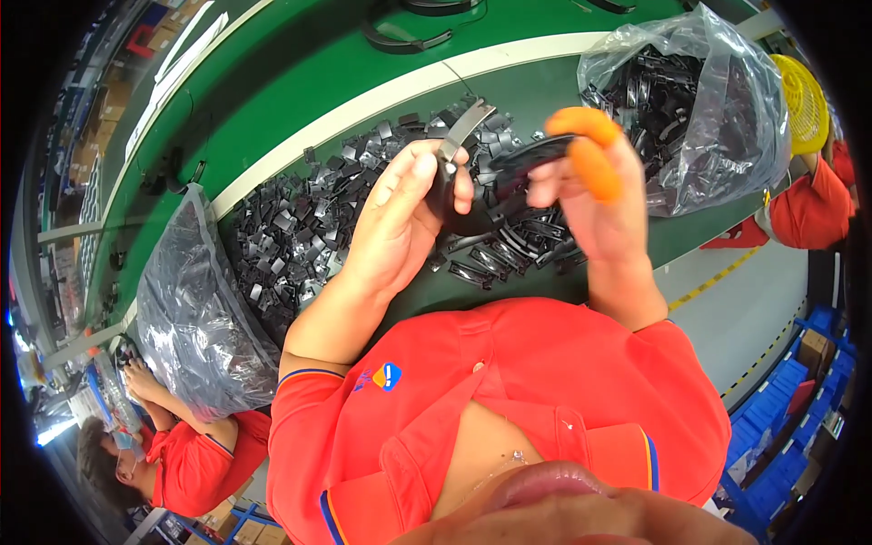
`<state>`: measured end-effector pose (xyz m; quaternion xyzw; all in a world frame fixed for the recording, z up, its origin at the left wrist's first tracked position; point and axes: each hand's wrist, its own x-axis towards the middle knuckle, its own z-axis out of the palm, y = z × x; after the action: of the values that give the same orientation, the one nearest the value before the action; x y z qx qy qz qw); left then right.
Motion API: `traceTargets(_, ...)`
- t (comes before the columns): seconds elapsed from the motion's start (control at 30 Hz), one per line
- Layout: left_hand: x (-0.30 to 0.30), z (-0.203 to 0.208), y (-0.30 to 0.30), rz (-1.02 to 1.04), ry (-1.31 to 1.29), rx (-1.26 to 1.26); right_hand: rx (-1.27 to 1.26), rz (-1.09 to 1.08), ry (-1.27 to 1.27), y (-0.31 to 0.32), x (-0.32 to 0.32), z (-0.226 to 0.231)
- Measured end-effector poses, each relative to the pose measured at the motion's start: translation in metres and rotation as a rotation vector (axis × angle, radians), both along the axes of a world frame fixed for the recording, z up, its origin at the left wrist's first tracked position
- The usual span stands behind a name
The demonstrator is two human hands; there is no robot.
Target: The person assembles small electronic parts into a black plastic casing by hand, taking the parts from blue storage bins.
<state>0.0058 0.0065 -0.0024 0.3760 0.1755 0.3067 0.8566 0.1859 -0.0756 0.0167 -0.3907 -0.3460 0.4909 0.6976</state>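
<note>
A glossy black curved headset headband (536, 154) is held up in front of me, spanning both hands. A bare silver metal strip (465, 127) sticks up from its left end. My left hand (391, 232) is closed around that end, with thumb and fingers pressed on it. My right hand (604, 213), with orange finger covers on some fingertips, pinches the other end and is slightly blurred. Beneath the hands lie several curved black strips (495, 262). A wide heap of small black plastic pieces (295, 222) spreads left and behind.
Clear plastic bags flank the heap: one (740, 136) holds black parts, another (204, 309) is at left. Beyond runs a green conveyor (300, 86) carrying headbands (400, 38). A yellow basket (801, 104), blue bins (772, 404) and two co-workers in red (195, 468) are nearby.
</note>
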Motion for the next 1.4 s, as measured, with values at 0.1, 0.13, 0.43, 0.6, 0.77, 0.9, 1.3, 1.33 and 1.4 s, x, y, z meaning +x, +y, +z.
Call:
traceTargets(0.1,-0.003,0.001,0.000,-0.017,0.000,0.001,-0.023,0.047,0.075,0.008,-0.012,-0.009)
traceTargets(0.13,-0.002,0.002,0.000,-0.019,0.002,-0.001,-0.010,0.055,0.070,0.009,-0.013,-0.011)
traceTargets(0.43,0.000,0.006,-0.001,-0.050,0.081,0.020,0.041,0.038,0.057,0.011,-0.022,-0.016)
traceTargets(0.6,-0.001,0.003,0.002,-0.067,0.118,0.070,0.023,0.049,0.085,0.009,-0.023,-0.019)
traceTargets(0.77,-0.002,0.002,0.002,-0.090,0.110,0.052,0.103,0.183,0.419,0.004,-0.011,-0.046)
traceTargets(0.9,-0.002,-0.001,0.001,-0.117,0.098,0.025,-0.203,0.194,0.080,0.006,-0.015,-0.025)
traceTargets(1.3,-0.004,0.005,-0.001,-0.050,0.093,-0.011,0.087,-0.171,-0.388,0.002,-0.009,-0.014)
traceTargets(1.33,-0.003,0.003,-0.001,-0.047,0.090,-0.012,0.070,-0.171,-0.443,0.001,-0.006,-0.016)
traceTargets(1.4,-0.004,0.001,0.000,-0.076,0.071,0.012,0.054,-0.170,-0.496,0.002,-0.006,-0.016)
